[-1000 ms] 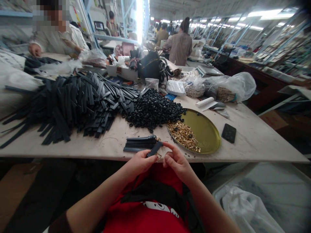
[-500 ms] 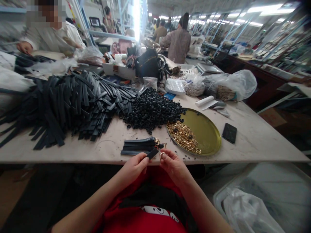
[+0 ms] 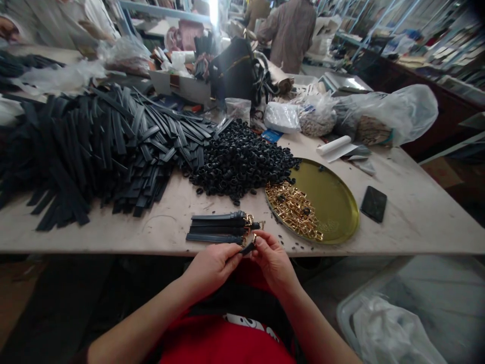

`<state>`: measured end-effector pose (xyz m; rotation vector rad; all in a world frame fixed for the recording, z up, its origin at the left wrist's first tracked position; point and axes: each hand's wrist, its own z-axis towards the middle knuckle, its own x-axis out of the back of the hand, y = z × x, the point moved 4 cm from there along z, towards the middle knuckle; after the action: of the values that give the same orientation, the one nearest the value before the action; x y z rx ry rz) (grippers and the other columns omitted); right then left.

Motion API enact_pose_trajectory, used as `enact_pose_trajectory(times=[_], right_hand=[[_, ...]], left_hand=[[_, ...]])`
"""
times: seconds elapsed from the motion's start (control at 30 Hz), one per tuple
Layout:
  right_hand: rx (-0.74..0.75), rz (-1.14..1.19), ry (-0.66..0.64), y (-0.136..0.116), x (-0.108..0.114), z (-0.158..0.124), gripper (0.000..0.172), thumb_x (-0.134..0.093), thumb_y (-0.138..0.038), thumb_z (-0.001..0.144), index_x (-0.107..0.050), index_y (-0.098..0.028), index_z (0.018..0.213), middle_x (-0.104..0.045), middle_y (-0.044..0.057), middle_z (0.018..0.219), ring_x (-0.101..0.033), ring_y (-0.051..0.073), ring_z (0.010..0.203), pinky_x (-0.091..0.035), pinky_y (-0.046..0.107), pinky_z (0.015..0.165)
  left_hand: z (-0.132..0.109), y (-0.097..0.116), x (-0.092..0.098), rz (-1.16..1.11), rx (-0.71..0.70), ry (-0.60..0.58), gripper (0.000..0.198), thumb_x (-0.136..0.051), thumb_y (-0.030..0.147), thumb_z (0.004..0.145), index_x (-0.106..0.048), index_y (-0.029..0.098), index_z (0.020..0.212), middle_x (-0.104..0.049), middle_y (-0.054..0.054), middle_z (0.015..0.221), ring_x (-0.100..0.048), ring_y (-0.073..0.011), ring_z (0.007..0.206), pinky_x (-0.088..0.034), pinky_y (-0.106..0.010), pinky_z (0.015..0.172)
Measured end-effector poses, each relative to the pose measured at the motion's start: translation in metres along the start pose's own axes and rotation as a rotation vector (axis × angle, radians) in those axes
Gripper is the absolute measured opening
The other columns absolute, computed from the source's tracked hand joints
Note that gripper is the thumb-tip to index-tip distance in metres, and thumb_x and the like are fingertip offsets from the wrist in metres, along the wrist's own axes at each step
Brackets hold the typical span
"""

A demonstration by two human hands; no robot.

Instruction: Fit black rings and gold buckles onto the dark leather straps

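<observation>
The left hand (image 3: 215,265) pinches a black strap (image 3: 248,248); the right hand (image 3: 273,260) pinches a gold buckle (image 3: 255,238) at its tip, by the desk's (image 3: 151,238) near edge. The earlier gap between them has closed, so the pieces meet; threading cannot be told.

A pale table (image 3: 420,222) carries a heap of dark straps (image 3: 113,136), a pile of small black rings (image 3: 242,164), a round gold tray (image 3: 335,202), a phone (image 3: 374,203), a white roll (image 3: 335,148) and, near the front edge, several buckled straps (image 3: 215,230).
</observation>
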<state>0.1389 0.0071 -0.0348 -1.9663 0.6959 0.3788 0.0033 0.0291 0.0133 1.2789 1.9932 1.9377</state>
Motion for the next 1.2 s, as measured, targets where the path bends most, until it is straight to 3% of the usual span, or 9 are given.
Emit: enact_pose_trajectory(times=[0.13,0.33,0.47,0.6,0.67,0.8,0.87,1.07,1.2], right_hand=[[0.020,-0.176,-0.054,0.008,-0.006,0.000,0.022,-0.069,-0.032,0.069,-0.062,-0.018,0.084,-0.057,-0.004,0.064,-0.048,0.006,0.053,-0.041,0.019,0.052],[0.246,-0.451,0.006,0.003,-0.010,-0.006,0.020,-0.067,-0.035,0.070,-0.057,-0.018,0.076,-0.058,-0.002,0.071,-0.052,0.012,0.066,-0.042,0.024,0.063],[0.094,-0.347,-0.017,0.006,-0.008,-0.006,0.022,-0.059,-0.039,0.076,-0.053,-0.018,0.074,-0.053,-0.004,0.062,-0.048,0.010,0.055,-0.040,0.023,0.055],[0.006,-0.265,-0.059,0.010,-0.008,-0.008,0.020,-0.054,-0.038,0.079,-0.051,-0.018,0.079,-0.052,-0.004,0.060,-0.047,0.010,0.053,-0.039,0.024,0.053],[0.089,-0.391,-0.038,0.007,-0.008,-0.012,0.020,-0.052,-0.038,0.080,-0.052,-0.018,0.079,-0.052,-0.003,0.061,-0.047,0.011,0.054,-0.039,0.024,0.053],[0.558,-0.838,0.006,-0.010,-0.013,-0.029,0.014,-0.053,-0.031,0.080,-0.055,-0.019,0.073,-0.055,0.001,0.072,-0.051,0.015,0.068,-0.041,0.028,0.065],[0.676,-0.944,-0.009,-0.014,-0.015,-0.036,0.010,-0.055,-0.028,0.078,-0.055,-0.019,0.073,-0.056,0.002,0.075,-0.052,0.016,0.073,-0.041,0.029,0.069],[0.251,-0.652,-0.127,-0.004,-0.013,-0.041,0.025,-0.060,-0.040,0.073,-0.049,-0.018,0.070,-0.050,-0.003,0.062,-0.046,0.011,0.057,-0.039,0.023,0.054],[0.309,-0.666,-0.251,-0.017,-0.024,-0.046,0.029,-0.055,-0.046,0.077,-0.052,-0.017,0.071,-0.051,-0.002,0.064,-0.046,0.011,0.060,-0.038,0.023,0.057]], left_hand=[[0.005,-0.005,-0.001,-0.025,0.059,0.011,0.025,-0.037,0.031,0.086,-0.059,0.019,0.085,-0.063,-0.003,0.081,-0.055,-0.0166,0.074,-0.039,-0.024,0.068],[0.007,-0.022,-0.016,-0.520,0.226,-0.009,0.021,-0.044,0.037,0.083,-0.049,0.016,0.083,-0.050,0.003,0.064,-0.044,-0.0092,0.057,-0.034,-0.019,0.051],[0.006,-0.025,-0.021,-0.660,0.295,-0.050,0.028,-0.044,0.044,0.082,-0.046,0.016,0.079,-0.050,0.004,0.060,-0.034,-0.0053,0.044,-0.024,-0.018,0.040],[0.004,-0.025,-0.024,-0.677,0.325,-0.026,0.025,-0.046,0.040,0.080,-0.046,0.016,0.075,-0.053,0.003,0.060,-0.034,-0.0043,0.041,-0.024,-0.018,0.040],[0.002,-0.029,-0.028,-0.692,0.340,-0.022,0.024,-0.047,0.040,0.079,-0.045,0.017,0.074,-0.053,0.003,0.060,-0.034,-0.0044,0.040,-0.023,-0.017,0.039],[-0.004,-0.030,-0.031,-0.613,0.322,0.037,0.022,-0.047,0.038,0.078,-0.044,0.017,0.069,-0.053,0.004,0.058,-0.037,-0.0058,0.042,-0.025,-0.018,0.040],[-0.010,-0.023,-0.026,-0.493,0.269,0.099,0.022,-0.048,0.036,0.079,-0.046,0.017,0.066,-0.052,0.004,0.058,-0.041,-0.0071,0.049,-0.030,-0.018,0.045],[-0.028,0.005,-0.013,-0.271,0.183,0.066,0.032,-0.050,0.045,0.079,-0.047,0.017,0.063,-0.052,0.004,0.054,-0.042,-0.0093,0.051,-0.030,-0.020,0.049],[-0.030,0.009,-0.005,-0.257,0.184,0.194,0.024,-0.054,0.040,0.076,-0.050,0.017,0.082,-0.056,0.004,0.060,-0.047,-0.0110,0.054,-0.034,-0.021,0.053]])
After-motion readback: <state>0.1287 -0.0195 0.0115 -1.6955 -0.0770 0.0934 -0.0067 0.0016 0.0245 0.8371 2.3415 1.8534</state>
